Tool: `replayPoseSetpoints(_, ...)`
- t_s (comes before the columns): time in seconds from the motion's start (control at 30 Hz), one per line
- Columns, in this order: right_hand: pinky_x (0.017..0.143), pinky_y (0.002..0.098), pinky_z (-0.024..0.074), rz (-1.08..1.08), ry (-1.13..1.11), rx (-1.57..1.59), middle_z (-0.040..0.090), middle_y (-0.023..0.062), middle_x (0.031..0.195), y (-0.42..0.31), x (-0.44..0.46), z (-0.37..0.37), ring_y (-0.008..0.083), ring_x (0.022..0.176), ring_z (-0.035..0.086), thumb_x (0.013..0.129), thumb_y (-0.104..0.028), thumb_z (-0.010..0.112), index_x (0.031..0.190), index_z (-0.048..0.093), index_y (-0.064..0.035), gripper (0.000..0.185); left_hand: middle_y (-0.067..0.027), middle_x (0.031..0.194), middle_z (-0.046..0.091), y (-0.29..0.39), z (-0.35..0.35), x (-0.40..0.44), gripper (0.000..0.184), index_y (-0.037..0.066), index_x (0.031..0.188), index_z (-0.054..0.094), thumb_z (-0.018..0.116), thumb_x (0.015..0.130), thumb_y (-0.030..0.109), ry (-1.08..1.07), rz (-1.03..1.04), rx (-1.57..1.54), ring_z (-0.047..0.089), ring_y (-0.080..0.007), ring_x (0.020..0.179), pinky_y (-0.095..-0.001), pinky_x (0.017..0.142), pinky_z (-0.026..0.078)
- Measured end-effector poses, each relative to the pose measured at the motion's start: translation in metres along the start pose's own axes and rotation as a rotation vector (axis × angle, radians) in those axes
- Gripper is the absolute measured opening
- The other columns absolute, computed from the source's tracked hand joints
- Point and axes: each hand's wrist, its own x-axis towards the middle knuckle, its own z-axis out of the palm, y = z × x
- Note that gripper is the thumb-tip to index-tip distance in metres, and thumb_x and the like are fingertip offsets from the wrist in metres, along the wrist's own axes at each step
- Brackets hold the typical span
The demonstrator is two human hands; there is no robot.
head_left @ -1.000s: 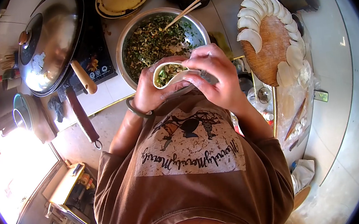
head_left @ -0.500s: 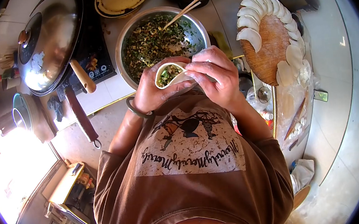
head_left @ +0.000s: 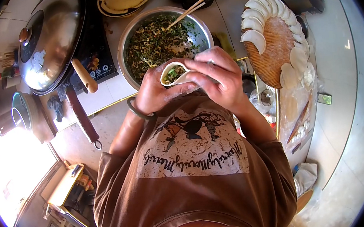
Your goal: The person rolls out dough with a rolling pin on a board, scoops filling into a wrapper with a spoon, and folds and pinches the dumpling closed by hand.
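A round dough wrapper (head_left: 165,78) with green chopped filling (head_left: 172,75) inside is held between both hands in front of the chest. My left hand (head_left: 151,90) cups it from the left, fingers wrapped round it. The fingers and thumb of my right hand (head_left: 218,76) pinch its right edge together; the left part still gapes and shows the filling. Just beyond the hands is a steel bowl (head_left: 123,62) of dark green filling (head_left: 153,44), with chopsticks (head_left: 187,12) leaning in it.
At the right, a woven board (head_left: 271,43) carries a curved row of folded dumplings (head_left: 253,12). Flat wrappers (head_left: 298,59), a rolling pin (head_left: 299,120) and small dough pieces (head_left: 300,132) lie nearby. A lidded pan (head_left: 52,42) stands on a cooktop (head_left: 100,55) at the left.
The wrapper's opening has become smaller as the right fingers press its edge. Wrapper and left hand have shifted slightly to the right.
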Motion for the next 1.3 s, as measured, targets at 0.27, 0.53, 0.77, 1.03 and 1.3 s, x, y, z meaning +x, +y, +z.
replayPoseSetpoints(0.27,0.066,0.0358,0.0520,-0.061,0.008,0.016,0.066,0.0083,0.088,0.004,-0.001,-0.002,0.0250,0.077,0.064,0.074,-0.002,0.082,0.102,0.074,-0.0015,0.029,-0.0138,0.106,0.074,0.002,0.004,0.003,0.051,-0.002,0.125,0.065,0.085,0.083,0.018,0.011,0.072,-0.073,0.072,-0.0185,0.096,-0.0332,0.085,0.056)
replayPoseSetpoints(0.53,0.068,0.0357,0.0507,-0.014,-0.032,-0.032,0.062,0.0069,0.096,-0.007,0.006,-0.005,0.0237,0.081,0.062,0.073,-0.010,0.084,0.105,0.074,-0.0075,0.033,-0.0143,0.100,0.074,-0.008,-0.004,0.000,0.053,0.001,0.128,0.063,0.082,0.083,0.020,0.009,0.109,0.202,0.071,-0.0217,0.081,-0.0336,0.075,0.055)
replayPoseSetpoints(0.77,0.070,0.0359,0.0507,-0.087,-0.101,-0.038,0.060,0.0075,0.096,-0.002,0.008,0.000,0.0235,0.082,0.062,0.074,-0.009,0.083,0.101,0.072,-0.0076,0.029,-0.0190,0.098,0.072,-0.003,-0.002,0.004,0.052,0.000,0.126,0.064,0.081,0.084,0.026,-0.007,0.156,0.317,0.071,-0.0352,0.081,-0.0378,0.073,0.055)
replayPoseSetpoints(1.03,0.071,0.0353,0.0535,0.230,-0.020,0.254,0.064,0.0125,0.100,-0.014,0.009,-0.003,0.0255,0.084,0.066,0.081,-0.004,0.080,0.094,0.071,-0.0007,0.016,-0.0184,0.097,0.073,-0.006,0.000,0.004,0.050,0.000,0.124,0.065,0.081,0.086,0.028,0.019,0.205,0.227,0.072,-0.0358,0.085,-0.0385,0.075,0.056)
replayPoseSetpoints(1.3,0.072,0.0342,0.0530,0.144,-0.059,0.110,0.065,0.0125,0.096,0.001,0.000,-0.004,0.0249,0.083,0.066,0.080,-0.004,0.080,0.094,0.072,0.0005,0.017,-0.0176,0.096,0.074,-0.001,0.001,0.009,0.050,0.000,0.124,0.066,0.082,0.085,0.027,0.002,0.197,0.234,0.074,-0.0321,0.086,-0.0371,0.076,0.056)
